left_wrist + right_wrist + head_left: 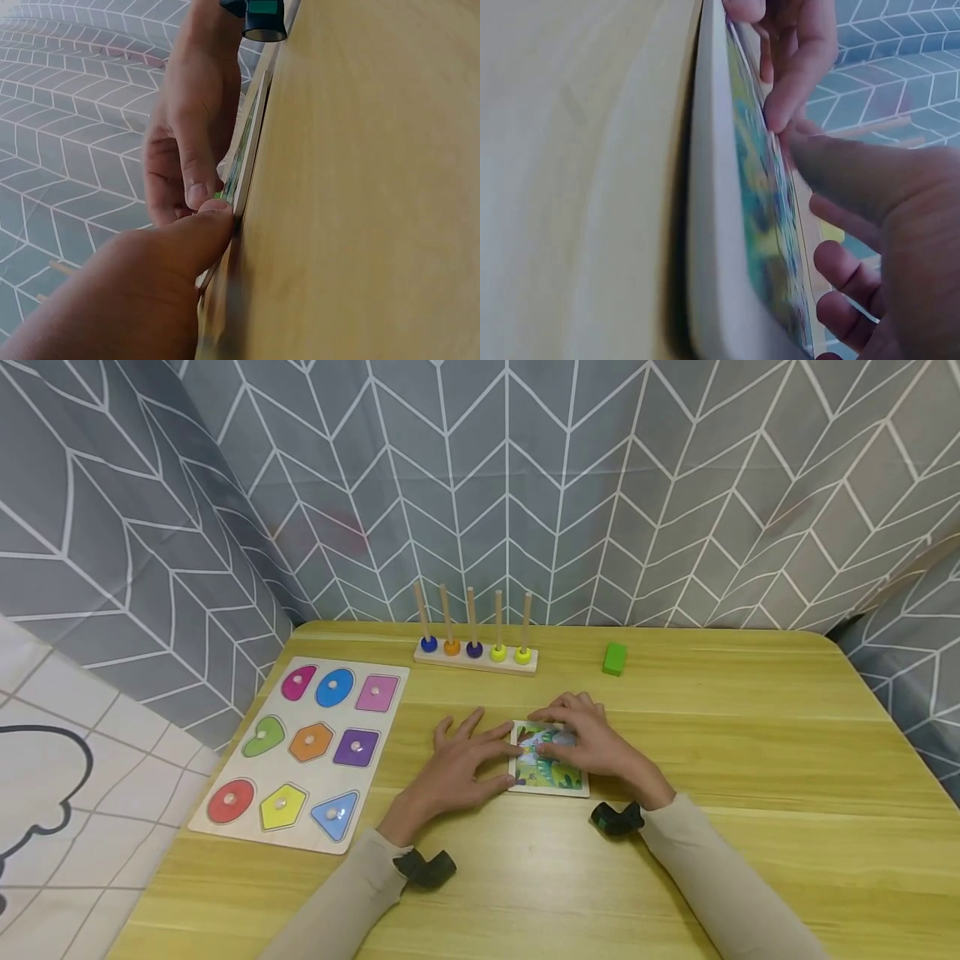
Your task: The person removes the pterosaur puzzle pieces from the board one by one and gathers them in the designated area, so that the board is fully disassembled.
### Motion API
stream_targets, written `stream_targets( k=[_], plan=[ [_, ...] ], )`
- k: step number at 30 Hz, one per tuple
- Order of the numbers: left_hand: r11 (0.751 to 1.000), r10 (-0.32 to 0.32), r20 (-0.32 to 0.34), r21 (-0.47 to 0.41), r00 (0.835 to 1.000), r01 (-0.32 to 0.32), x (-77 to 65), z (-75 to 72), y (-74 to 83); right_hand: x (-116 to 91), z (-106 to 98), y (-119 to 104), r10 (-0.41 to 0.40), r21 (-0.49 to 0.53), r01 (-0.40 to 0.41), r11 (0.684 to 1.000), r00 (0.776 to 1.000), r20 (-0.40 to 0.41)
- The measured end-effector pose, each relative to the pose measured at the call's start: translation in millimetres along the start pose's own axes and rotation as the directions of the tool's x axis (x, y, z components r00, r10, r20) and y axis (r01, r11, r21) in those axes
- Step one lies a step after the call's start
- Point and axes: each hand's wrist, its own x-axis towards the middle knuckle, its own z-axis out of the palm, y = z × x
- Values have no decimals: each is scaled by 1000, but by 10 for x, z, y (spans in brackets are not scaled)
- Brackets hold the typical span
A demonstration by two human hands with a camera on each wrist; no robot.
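Observation:
A small picture puzzle (551,774) with a pale raised border and a bright green and blue scene lies flat on the table between both hands. My left hand (457,770) spreads its fingers at the puzzle's left side; its index fingertip reaches over the picture and its thumb rests at the left border. From the right, my right hand (592,739) lays its thumb on the picture near that fingertip, while its other fingers bend loosely along the far edge. In the right wrist view, the puzzle's border (712,225) appears close up, and the thumb (840,165) meets the left fingertips.
Left of the hands lies a shape board (371,710) with coloured knobbed pieces. Behind them stands a peg rack (480,662) with a coloured ring on each upright peg. A green block (614,658) sits at the back right, before a grey patterned curtain (555,493).

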Motion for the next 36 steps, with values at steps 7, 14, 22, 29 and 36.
stream_targets(
  k=[7, 14, 22, 29, 36],
  plan=[
    [999, 32, -1, 24, 1000, -32, -6, -7, -2, 34, 106, -29, -30, -20, 30, 999, 999, -24],
    [999, 23, 4, 22, 1000, -23, 6, -17, 20, 46, 120, -21, -35, -28, 34, 999, 999, -39],
    [1000, 27, -6, 9, 1000, -27, 12, -30, 42, 57, 107, -23, -37, 0, 37, 999, 999, -38],
    [1000, 19, 4, 0, 1000, -19, 17, -38, 50, 48, 102, -42, -66, 44, 69, 997, 995, -70],
    [1000, 5, 8, -7, 1000, -5, 15, -34, 49, 60, 123, -44, -49, 130, 66, 989, 990, -135]
  ],
)
